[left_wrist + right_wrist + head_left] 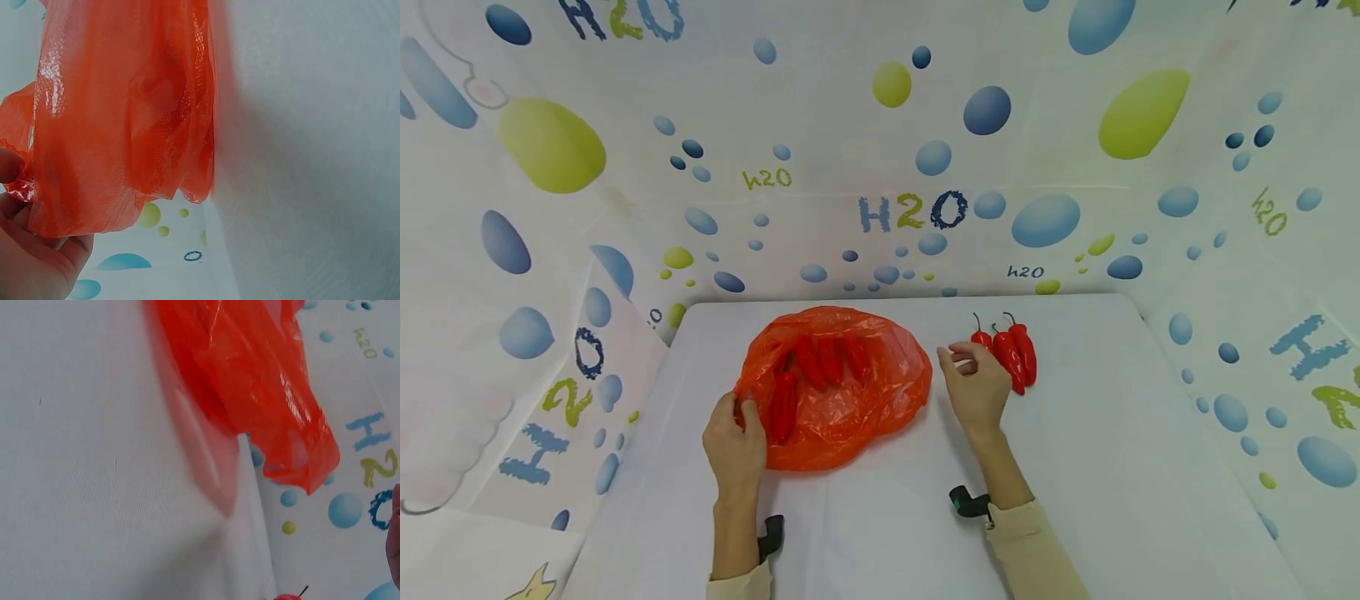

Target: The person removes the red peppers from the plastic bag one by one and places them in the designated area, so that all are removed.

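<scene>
An orange-red plastic bag (880, 417) lies on the table with its mouth opened out. Several red chili peppers (784, 408) are inside it. At the bag's left rim my left hand (733, 437) pinches the film between thumb and fingers; the left wrist view shows this hand (34, 265) under the hanging edge of the bag (112, 125). Between the bag and three loose red chili peppers (1022, 342), my right hand (979, 387) hovers with loosely bent fingers and nothing in them. It partly covers the nearest loose pepper. Only a sliver of this hand (394, 544) appears in the right wrist view.
A white cloth covers the table (1120, 433). Behind it and at both sides hangs a white curtain (820, 100) printed with blue and green drops. Small black wrist cameras (970, 502) sit on both wrists.
</scene>
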Motion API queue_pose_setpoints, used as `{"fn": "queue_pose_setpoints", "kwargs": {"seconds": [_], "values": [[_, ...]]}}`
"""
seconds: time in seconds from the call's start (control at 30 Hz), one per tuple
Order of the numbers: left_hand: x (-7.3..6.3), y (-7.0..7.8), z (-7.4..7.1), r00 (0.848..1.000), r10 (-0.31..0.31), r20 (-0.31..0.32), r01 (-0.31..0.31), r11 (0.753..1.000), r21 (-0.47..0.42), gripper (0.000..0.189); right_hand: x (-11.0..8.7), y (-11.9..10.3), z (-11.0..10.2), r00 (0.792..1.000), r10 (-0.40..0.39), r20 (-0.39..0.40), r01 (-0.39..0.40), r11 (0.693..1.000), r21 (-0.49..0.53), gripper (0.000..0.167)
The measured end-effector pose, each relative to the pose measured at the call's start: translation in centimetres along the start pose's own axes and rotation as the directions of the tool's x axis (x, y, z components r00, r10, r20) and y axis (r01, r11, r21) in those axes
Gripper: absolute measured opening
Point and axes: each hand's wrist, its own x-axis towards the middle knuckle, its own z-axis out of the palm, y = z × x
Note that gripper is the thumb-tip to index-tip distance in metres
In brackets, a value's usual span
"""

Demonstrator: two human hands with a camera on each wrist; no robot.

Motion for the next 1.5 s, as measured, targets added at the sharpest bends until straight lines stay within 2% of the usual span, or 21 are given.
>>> {"fn": "queue_pose_setpoints", "kwargs": {"seconds": [0.13,0.23,0.37,0.5,0.67,0.73,0.8,0.9,1.0,1.1,1.17,1.33,1.4,1.5], "values": [[0.1,-0.1,0.0,1.000,0.013,-0.010,-0.013,1.000,-0.002,0.021,-0.5,-1.8,1.3,0.991,-0.116,0.073,0.110,0.990,0.083,0.018],[0.1,-0.1,-0.1,1.000,0.015,-0.018,-0.015,1.000,-0.003,0.021,-1.1,-3.0,2.5,0.971,-0.194,0.141,0.179,0.978,0.112,0.018],[0.0,0.0,-0.1,1.000,0.007,-0.015,-0.007,1.000,0.000,0.022,-2.2,-4.2,4.2,0.931,-0.269,0.246,0.258,0.963,0.075,0.022],[-0.1,0.1,-0.2,1.000,0.000,-0.011,0.000,1.000,0.009,0.022,-3.2,-5.0,6.0,0.883,-0.270,0.383,0.286,0.958,0.015,0.023],[-0.1,0.2,-0.2,1.000,0.001,-0.010,-0.001,1.000,0.006,0.022,-4.3,-5.9,7.7,0.813,-0.186,0.552,0.267,0.961,-0.069,0.031],[-0.1,0.1,-0.2,1.000,0.006,-0.015,-0.006,1.000,-0.001,0.022,-4.8,-6.3,8.2,0.772,-0.166,0.614,0.280,0.956,-0.093,0.035],[-0.1,0.1,-0.2,1.000,0.009,-0.018,-0.009,1.000,-0.003,0.021,-5.4,-6.6,8.8,0.720,-0.165,0.674,0.316,0.943,-0.106,0.039],[-0.1,0.1,-0.3,1.000,0.008,-0.019,-0.008,1.000,-0.006,0.020,-6.3,-6.8,9.8,0.626,-0.185,0.757,0.376,0.922,-0.086,0.046],[-0.1,0.1,-0.2,1.000,0.006,-0.014,-0.006,1.000,-0.010,0.020,-7.3,-6.5,11.1,0.541,-0.214,0.813,0.459,0.885,-0.072,0.053],[0.0,0.2,-0.1,1.000,0.013,-0.022,-0.014,1.000,-0.022,0.020,-8.2,-6.2,12.5,0.482,-0.246,0.841,0.532,0.845,-0.058,0.057],[0.0,0.2,-0.1,1.000,0.016,-0.024,-0.017,1.000,-0.025,0.020,-8.6,-6.2,13.1,0.460,-0.261,0.849,0.567,0.822,-0.055,0.059],[-0.1,0.1,-0.1,1.000,0.010,-0.014,-0.010,1.000,-0.015,0.022,-9.1,-7.0,14.1,0.441,-0.271,0.856,0.629,0.773,-0.080,0.063],[-0.1,0.1,-0.1,1.000,0.006,-0.009,-0.006,1.000,-0.017,0.022,-9.3,-7.5,14.3,0.424,-0.263,0.867,0.642,0.762,-0.083,0.064],[0.0,0.1,0.0,1.000,0.006,-0.006,-0.007,1.000,-0.026,0.024,-9.4,-7.9,14.6,0.396,-0.237,0.887,0.644,0.760,-0.084,0.063]]}}
